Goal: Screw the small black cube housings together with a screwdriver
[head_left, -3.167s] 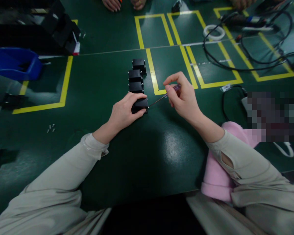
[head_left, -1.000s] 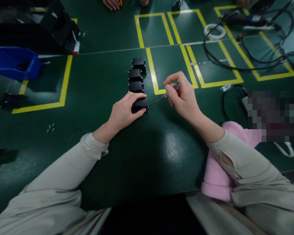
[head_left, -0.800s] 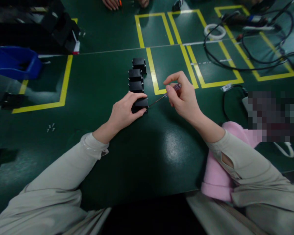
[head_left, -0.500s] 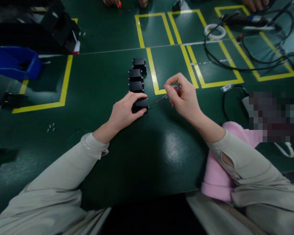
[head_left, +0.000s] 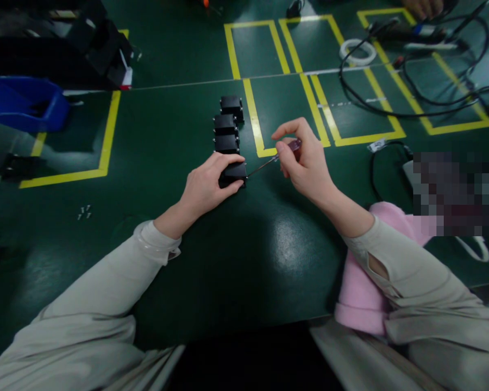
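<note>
Nearest the wearer in the row, the black block (head_left: 235, 171) is gripped by the left hand (head_left: 204, 183); the right hand (head_left: 307, 163), right of it, should keep the pinched screwdriver (head_left: 294, 145) aligned with its screw.

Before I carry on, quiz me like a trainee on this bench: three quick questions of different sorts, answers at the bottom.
1. Where does the tip of the screwdriver meet the black block held by the left hand?
A) the middle of its top
B) the end facing the right hand
C) the end facing the left wrist

2. True or false: the white ring lies farther from the person than the pink cloth.

3. Fill in: counting the held one, ___ black blocks show in the row.

Key: 1 B; 2 true; 3 four.
</note>
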`<state>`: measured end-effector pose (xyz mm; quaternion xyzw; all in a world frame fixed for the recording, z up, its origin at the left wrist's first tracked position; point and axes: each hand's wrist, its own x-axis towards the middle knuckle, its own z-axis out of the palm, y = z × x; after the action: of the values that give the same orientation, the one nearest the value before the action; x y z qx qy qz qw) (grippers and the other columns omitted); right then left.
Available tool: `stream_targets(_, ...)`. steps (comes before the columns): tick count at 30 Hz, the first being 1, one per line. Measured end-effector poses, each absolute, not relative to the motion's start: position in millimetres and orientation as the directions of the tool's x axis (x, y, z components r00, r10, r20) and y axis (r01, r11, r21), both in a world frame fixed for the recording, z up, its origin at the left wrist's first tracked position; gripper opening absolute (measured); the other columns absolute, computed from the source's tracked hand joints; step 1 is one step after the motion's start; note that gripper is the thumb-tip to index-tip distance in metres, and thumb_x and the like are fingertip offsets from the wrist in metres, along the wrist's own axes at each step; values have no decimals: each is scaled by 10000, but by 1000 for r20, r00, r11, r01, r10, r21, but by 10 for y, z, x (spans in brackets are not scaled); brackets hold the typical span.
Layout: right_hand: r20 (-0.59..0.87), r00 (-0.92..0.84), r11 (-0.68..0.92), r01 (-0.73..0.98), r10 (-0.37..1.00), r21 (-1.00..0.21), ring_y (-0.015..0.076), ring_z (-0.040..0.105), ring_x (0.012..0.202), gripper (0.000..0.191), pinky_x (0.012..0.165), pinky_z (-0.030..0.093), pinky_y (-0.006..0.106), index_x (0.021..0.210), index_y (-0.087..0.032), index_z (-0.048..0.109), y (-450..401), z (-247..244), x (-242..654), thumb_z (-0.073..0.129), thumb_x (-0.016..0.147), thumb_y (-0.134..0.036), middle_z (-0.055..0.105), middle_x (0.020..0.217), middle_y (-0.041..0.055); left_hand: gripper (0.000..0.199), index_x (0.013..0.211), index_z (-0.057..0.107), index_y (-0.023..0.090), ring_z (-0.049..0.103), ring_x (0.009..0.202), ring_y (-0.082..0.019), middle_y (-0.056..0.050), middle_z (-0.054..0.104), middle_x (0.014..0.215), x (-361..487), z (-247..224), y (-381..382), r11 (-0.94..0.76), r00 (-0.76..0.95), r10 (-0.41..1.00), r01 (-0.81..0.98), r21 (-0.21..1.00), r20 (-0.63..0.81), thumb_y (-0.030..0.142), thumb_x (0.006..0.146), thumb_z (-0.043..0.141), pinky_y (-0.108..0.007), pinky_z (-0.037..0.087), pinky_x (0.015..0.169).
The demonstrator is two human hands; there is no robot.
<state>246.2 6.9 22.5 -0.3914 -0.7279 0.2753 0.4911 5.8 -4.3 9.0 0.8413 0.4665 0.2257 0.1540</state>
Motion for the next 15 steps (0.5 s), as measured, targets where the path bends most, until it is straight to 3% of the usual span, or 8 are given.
stream_targets(7, 507, -203, 546, 324, 838, -773, 85, 509, 669, 252, 634, 441, 265, 928, -222, 530, 73, 216, 2460, 493, 1017, -455, 576, 829, -15, 453, 1332, 590, 229, 626, 1198, -266, -71, 642, 1316, 58, 85, -41, -507, 456, 860, 720, 474, 227, 346, 895, 628, -388, 505, 1006)
stream_targets(15, 500, -202, 539, 299, 842, -788, 84, 475, 626, 221, 638, 436, 276, 1046, -216, 521, 72, 216, 2458, 492, 1020, -433, 518, 773, -38, 456, 1337, 583, 235, 625, 1198, -267, -67, 637, 1319, 56, 84, -43, -505, 458, 861, 719, 477, 222, 346, 896, 623, -393, 501, 1026)
